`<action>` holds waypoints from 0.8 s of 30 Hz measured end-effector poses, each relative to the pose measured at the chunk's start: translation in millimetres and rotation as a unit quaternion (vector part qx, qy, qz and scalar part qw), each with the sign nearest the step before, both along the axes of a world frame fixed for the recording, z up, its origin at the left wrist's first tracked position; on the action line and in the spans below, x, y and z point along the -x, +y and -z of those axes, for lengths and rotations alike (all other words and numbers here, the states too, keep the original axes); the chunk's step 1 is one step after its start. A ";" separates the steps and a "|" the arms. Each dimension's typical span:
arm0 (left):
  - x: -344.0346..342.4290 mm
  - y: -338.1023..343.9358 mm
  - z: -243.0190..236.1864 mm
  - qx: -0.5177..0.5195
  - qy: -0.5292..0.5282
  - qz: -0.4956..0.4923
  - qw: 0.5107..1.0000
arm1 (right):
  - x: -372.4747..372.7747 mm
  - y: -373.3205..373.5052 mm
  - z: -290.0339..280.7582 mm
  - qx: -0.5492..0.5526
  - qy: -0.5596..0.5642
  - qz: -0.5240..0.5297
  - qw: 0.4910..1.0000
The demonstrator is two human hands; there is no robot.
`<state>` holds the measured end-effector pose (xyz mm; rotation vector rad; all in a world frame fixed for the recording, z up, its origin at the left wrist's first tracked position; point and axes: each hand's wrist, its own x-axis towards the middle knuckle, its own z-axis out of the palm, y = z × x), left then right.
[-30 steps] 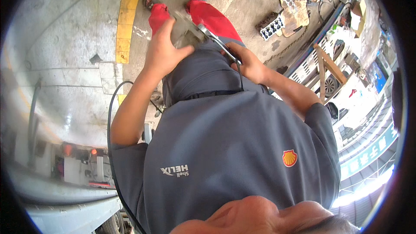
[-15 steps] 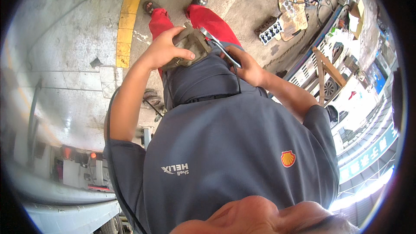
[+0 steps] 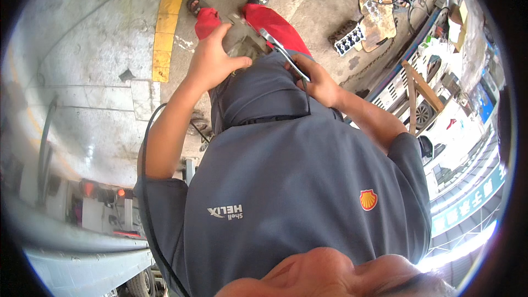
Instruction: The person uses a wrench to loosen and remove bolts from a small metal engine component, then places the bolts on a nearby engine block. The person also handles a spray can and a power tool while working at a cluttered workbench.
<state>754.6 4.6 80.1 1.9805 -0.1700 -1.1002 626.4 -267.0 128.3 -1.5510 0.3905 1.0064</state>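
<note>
My left hand (image 3: 215, 60) is open, its thumb and forefinger spread wide. Just beyond it is a blocky, brownish-grey metal part (image 3: 248, 47), blurred and half hidden by the hand and my clothing. Whether the other fingers touch the part cannot be seen. My right hand (image 3: 320, 83) is closed around a long, slim silver tool (image 3: 286, 54), whose head points away from me beside the metal part. Its exact kind does not show. A thin black cord (image 3: 308, 102) hangs next to this hand.
A yellow painted strip (image 3: 169, 16) crosses the concrete floor. An engine cylinder head (image 3: 347, 38) lies at the far right, near stained cardboard (image 3: 378, 25). A wooden frame (image 3: 422, 89) stands at the right. A black cable (image 3: 144, 159) runs past my left arm.
The metal part, gripped by my left hand before, now shows smaller and farther from my body. My left hand has spread open. My right hand still holds the silver tool.
</note>
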 end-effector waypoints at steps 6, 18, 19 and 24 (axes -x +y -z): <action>-0.8 4.6 41.1 0.163 0.253 -0.027 0.953 | -4.7 -4.5 1.1 -0.007 -0.003 -0.022 1.000; 4.0 -11.1 -6.8 -0.030 -0.250 0.040 0.967 | -3.8 -6.5 0.2 -0.011 -0.007 0.003 1.000; -7.3 -11.6 -17.7 -0.035 -0.150 0.037 0.987 | -3.3 -7.7 2.1 -0.023 -0.004 0.002 1.000; -23.3 -1.3 5.1 0.062 0.123 0.057 0.989 | -2.5 -5.0 -3.7 -0.052 0.010 0.017 0.998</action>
